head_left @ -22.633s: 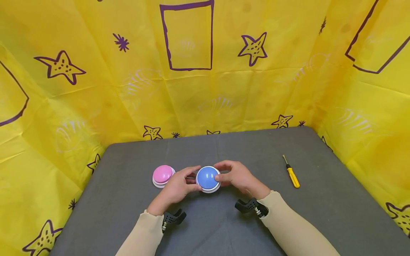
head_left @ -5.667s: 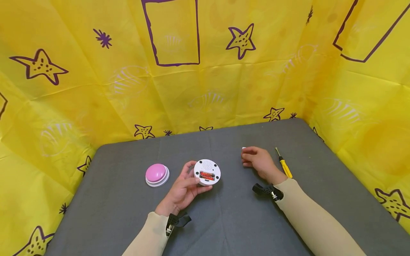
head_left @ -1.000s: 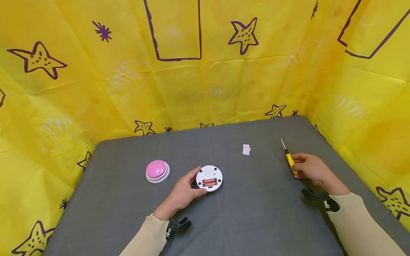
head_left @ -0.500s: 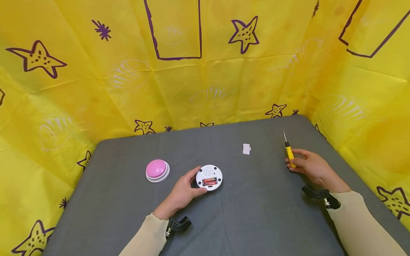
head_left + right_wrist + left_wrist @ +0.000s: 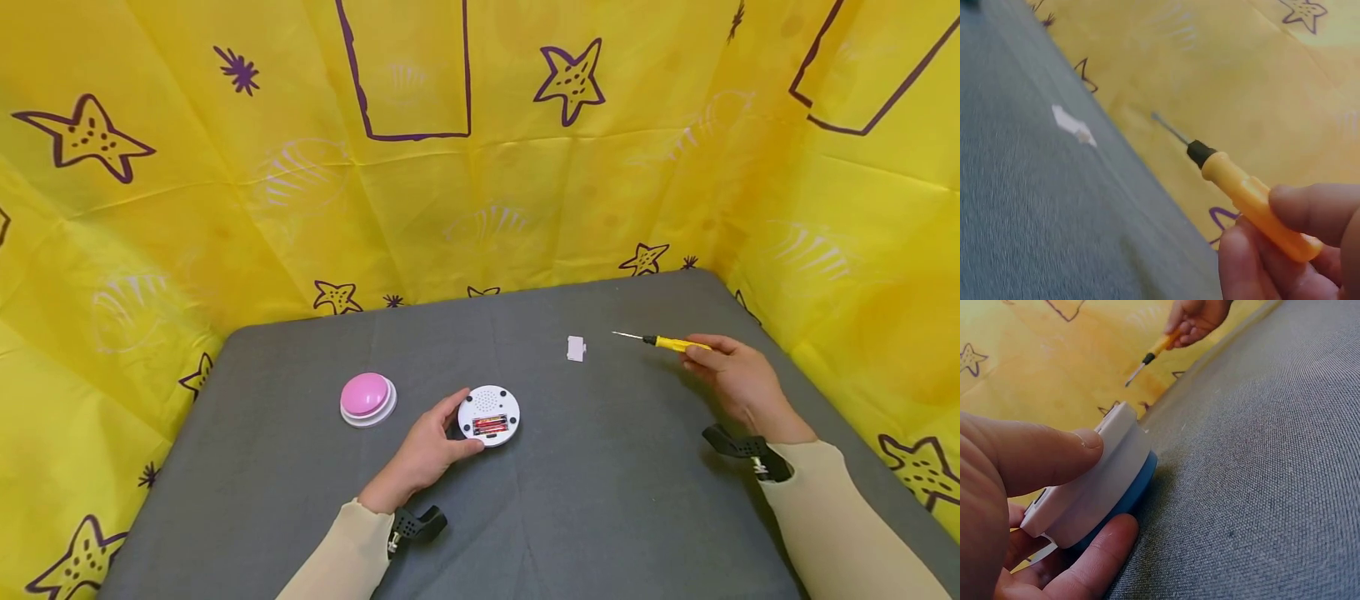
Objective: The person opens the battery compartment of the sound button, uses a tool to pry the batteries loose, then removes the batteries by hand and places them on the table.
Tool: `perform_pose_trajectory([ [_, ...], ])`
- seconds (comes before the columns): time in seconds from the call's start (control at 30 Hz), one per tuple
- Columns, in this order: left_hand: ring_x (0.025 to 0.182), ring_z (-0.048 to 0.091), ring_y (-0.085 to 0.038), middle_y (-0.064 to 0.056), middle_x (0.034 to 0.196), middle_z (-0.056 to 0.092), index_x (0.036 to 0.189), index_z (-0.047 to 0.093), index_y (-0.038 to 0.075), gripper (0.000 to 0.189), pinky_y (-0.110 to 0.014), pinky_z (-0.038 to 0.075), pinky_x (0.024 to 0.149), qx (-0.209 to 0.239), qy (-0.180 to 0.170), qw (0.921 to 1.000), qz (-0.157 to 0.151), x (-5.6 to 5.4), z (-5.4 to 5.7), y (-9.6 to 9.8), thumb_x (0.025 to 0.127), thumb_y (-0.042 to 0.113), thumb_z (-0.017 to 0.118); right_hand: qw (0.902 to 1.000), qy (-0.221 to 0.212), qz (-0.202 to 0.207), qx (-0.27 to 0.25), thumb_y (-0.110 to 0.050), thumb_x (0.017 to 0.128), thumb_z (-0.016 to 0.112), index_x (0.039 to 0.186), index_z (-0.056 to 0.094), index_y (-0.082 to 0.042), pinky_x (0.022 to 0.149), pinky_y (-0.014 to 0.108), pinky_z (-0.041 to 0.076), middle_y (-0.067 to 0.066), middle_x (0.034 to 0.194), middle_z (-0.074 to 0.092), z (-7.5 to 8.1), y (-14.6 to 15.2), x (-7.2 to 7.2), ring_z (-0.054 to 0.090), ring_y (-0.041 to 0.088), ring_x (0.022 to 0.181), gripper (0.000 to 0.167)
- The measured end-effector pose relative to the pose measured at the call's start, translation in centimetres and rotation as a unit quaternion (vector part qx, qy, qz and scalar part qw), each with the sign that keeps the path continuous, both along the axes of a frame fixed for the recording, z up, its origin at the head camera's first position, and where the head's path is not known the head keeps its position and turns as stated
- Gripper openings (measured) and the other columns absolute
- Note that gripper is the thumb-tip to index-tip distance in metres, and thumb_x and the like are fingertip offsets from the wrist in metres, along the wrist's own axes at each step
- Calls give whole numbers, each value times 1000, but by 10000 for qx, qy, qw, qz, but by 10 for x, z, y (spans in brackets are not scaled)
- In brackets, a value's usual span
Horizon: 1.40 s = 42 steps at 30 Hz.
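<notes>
My left hand (image 5: 423,454) grips a round push button (image 5: 487,402) by its edge, thumb on the near side. Its white underside faces up, with black feet, a speaker grille and red batteries (image 5: 491,426) in an uncovered compartment. In the left wrist view the button's blue dome (image 5: 1141,484) points down toward the table. Off to the right, my right hand (image 5: 738,379) holds a screwdriver (image 5: 667,342) above the table by its yellow handle, the shaft pointing left. Between the two hands lies a small white battery cover (image 5: 576,348).
A second push button with a pink dome (image 5: 365,394) and white base stands upright left of my left hand. Grey cloth covers the table (image 5: 600,500). A yellow patterned curtain (image 5: 525,183) rises along the back and both sides.
The blue button got turned over, and its battery cover came to lie on the table. My right hand took up the screwdriver, lifted it and swung its tip from pointing away to the left.
</notes>
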<state>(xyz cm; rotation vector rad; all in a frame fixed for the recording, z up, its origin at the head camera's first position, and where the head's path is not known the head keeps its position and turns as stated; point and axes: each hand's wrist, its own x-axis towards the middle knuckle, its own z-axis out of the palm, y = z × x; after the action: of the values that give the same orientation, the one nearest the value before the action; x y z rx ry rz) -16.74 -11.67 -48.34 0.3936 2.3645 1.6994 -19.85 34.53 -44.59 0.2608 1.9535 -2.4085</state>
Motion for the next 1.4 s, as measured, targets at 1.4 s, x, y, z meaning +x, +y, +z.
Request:
perform_pose_trajectory([
  [1.4, 136, 41, -35, -23, 145, 47, 147, 42, -5, 82, -51, 31, 111, 160, 70, 9998, 62, 2, 3, 4, 76, -6, 82, 9539, 1608, 1896, -1683, 8, 101, 49, 118, 59, -2, 92, 37, 53, 18, 115, 64, 33, -123, 14, 66, 28, 102, 22],
])
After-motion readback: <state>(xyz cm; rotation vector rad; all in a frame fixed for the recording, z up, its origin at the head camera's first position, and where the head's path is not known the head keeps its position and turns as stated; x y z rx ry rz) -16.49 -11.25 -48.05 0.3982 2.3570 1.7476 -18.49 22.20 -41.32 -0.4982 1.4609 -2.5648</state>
